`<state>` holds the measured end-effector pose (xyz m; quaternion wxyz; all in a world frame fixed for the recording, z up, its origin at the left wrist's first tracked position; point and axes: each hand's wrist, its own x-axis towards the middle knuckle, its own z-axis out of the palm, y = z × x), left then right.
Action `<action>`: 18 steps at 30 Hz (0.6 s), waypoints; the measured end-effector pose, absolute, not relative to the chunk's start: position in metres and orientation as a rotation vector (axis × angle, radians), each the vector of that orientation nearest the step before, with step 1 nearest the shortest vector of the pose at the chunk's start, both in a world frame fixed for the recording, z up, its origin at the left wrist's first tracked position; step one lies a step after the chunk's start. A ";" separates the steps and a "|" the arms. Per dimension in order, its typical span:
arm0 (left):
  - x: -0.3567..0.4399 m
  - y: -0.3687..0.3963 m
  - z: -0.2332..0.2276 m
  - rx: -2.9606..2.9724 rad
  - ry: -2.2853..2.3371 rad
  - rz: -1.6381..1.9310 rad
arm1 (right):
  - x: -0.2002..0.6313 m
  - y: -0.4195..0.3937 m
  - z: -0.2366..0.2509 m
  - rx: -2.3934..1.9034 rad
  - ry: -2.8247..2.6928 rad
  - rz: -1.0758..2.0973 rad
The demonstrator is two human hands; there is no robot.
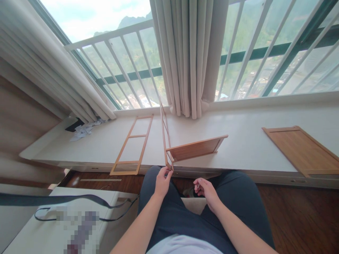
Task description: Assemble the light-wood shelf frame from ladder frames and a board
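My left hand (163, 181) pinches the near end of an upright wooden frame (163, 134), which stands on edge on the white window ledge. A wooden panel (197, 148) joins this frame near its close end and reaches out to the right. My right hand (206, 190) is over my lap, fingers curled around a small thin piece, too small to name. To the left of the upright frame, a second wooden frame (129, 136) with crossbars lies flat, its near end past the ledge's edge. Another wooden panel (304, 150) lies flat on the right of the ledge.
The white ledge (243, 141) runs below barred windows, with a curtain (185, 60) hanging to it in the middle. Crumpled papers (83, 130) lie at its left end. A white cabinet (87, 197) with a dark strap (79, 198) stands at lower left.
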<state>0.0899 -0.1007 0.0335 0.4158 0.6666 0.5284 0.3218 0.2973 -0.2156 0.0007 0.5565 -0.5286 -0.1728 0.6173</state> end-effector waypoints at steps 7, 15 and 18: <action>0.089 -0.108 0.022 1.585 1.223 0.806 | 0.295 -0.219 0.000 -1.268 -0.410 1.440; 0.057 -0.111 0.041 1.655 1.394 0.908 | 0.292 -0.230 0.005 -1.285 -0.448 1.435; 0.022 -0.106 0.045 1.638 1.577 1.016 | 0.293 -0.235 0.002 -1.307 -0.458 1.446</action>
